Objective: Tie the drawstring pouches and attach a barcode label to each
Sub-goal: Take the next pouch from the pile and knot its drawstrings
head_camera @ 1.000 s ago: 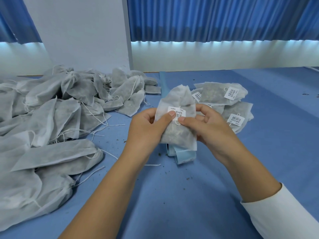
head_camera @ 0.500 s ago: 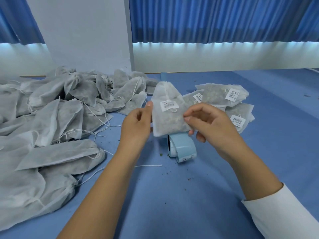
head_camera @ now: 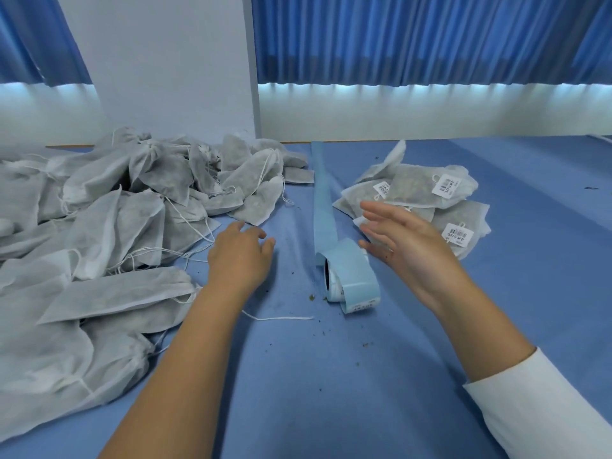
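A heap of grey unlabelled drawstring pouches (head_camera: 99,226) covers the left of the blue table. A smaller stack of labelled pouches (head_camera: 427,190) with white barcode stickers lies at the right. Between them sits a roll of blue label backing (head_camera: 351,270) with its strip (head_camera: 323,193) running away from me. My left hand (head_camera: 240,256) hovers empty, fingers relaxed, near the edge of the unlabelled heap. My right hand (head_camera: 400,240) is open with spread fingers, just in front of the labelled stack and right of the roll.
A loose white string (head_camera: 281,318) lies on the table (head_camera: 331,376) in front of the roll, among small dark crumbs. A white wall panel (head_camera: 165,67) and blue curtains (head_camera: 414,38) stand behind the table.
The pouch that both hands held with its fresh label is gone from them. My right hand has moved toward the labelled stack and opened; my left hand has dropped toward the unlabelled heap.
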A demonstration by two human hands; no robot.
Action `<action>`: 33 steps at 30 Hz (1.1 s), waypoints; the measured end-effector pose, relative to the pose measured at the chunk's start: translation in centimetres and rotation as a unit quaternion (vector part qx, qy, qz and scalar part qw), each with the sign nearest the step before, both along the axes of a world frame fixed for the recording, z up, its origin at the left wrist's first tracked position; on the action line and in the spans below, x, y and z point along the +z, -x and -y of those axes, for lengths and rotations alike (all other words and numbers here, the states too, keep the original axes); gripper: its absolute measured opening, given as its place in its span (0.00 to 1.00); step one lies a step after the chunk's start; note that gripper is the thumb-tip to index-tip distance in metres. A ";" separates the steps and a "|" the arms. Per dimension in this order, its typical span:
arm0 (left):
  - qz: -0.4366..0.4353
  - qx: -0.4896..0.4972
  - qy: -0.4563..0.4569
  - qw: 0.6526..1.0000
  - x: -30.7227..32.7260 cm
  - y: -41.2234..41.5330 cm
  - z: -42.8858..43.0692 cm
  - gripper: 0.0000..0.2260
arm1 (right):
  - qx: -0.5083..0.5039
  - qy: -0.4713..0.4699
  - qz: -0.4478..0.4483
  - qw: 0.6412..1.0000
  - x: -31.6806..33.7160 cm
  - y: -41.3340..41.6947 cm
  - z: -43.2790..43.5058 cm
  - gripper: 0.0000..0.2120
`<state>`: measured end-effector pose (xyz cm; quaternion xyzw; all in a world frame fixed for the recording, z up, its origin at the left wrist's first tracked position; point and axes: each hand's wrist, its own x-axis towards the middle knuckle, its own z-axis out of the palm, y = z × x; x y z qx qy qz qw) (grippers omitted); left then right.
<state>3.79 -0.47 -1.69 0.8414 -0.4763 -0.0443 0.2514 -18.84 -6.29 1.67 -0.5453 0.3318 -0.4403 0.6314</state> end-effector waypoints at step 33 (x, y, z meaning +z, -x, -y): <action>-0.363 -0.040 0.387 0.847 4.9 1.9 -0.7 0.12 | -0.047 0.124 -0.118 0.984 -0.1 -0.3 -0.5 0.10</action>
